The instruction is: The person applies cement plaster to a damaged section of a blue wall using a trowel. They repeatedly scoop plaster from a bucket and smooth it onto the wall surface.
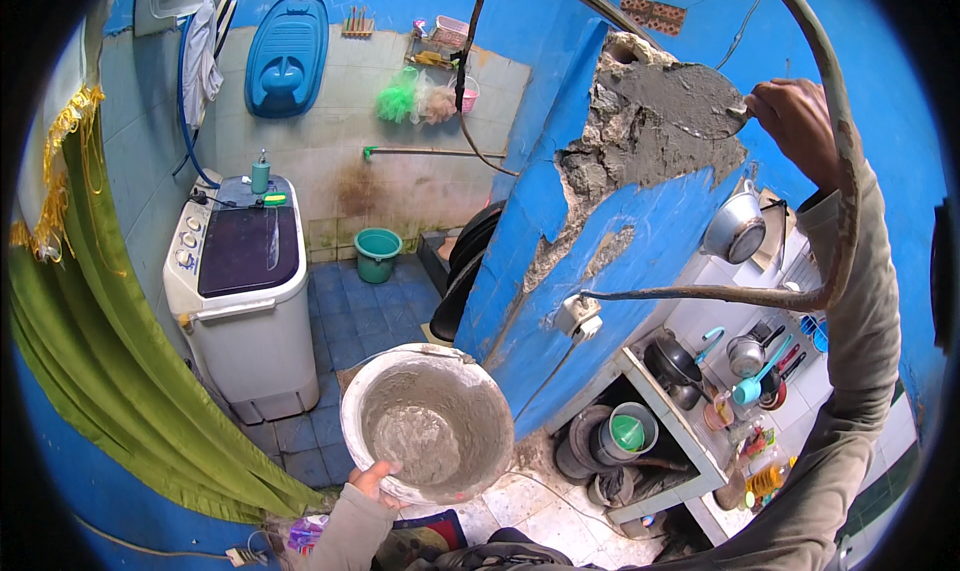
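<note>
My left hand (372,479) grips the rim of a pale bucket (494,441) low in the middle, with wet grey mortar (420,441) inside. My right hand (790,121) is raised at the upper right, closed on what looks like a mortar-covered trowel (715,111), its blade against the grey plaster patch (650,141) atop the blue wall (610,281). Below that patch the paint and render are broken away. A socket (578,316) with cables is on the wall, and a thick hanging cable (700,292) loops past my right arm.
A washing machine (235,331), green curtain (120,371) and teal bucket (378,261) are to the left. A blue squat pan (285,56) leans high on the back wall. Below right, a tiled counter (670,441) holds pots, utensils and bottles; a metal pot (735,226) hangs above it.
</note>
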`<state>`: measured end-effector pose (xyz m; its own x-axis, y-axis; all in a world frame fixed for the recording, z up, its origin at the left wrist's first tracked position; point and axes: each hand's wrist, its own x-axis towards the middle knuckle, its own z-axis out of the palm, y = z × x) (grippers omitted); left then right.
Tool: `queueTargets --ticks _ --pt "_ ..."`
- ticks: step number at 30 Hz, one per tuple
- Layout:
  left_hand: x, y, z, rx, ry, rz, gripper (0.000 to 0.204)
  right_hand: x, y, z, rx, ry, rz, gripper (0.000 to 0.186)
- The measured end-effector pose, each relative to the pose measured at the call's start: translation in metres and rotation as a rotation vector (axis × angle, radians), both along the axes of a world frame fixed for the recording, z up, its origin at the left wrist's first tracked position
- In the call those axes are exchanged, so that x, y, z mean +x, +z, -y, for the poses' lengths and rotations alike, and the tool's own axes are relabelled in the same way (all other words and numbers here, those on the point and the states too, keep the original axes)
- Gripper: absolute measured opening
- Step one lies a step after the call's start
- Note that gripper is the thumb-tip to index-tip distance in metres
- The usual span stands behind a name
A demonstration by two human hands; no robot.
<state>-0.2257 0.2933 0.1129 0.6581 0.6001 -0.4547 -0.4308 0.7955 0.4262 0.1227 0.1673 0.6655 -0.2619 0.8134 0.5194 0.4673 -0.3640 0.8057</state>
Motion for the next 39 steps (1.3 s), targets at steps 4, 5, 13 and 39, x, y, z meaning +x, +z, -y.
queueTargets --ticks 4,5,13,39 --pt "0.001 0.016 0.007 -0.006 0.044 -0.029 0.052 -0.015 -0.002 0.004 0.051 0.077 0.024 0.013" --pt "0.002 0.017 0.007 -0.008 0.044 -0.033 0.051 -0.018 -0.002 0.006 0.052 0.09 0.018 0.014" --pt "0.001 0.019 0.007 0.012 0.059 -0.023 0.051 -0.038 -0.021 0.008 0.163 -0.028 -0.035 0.018" --pt "0.016 0.012 0.049 0.185 0.225 -0.071 0.051 -0.042 -0.358 0.169 0.21 0.277 -1.497 0.024"
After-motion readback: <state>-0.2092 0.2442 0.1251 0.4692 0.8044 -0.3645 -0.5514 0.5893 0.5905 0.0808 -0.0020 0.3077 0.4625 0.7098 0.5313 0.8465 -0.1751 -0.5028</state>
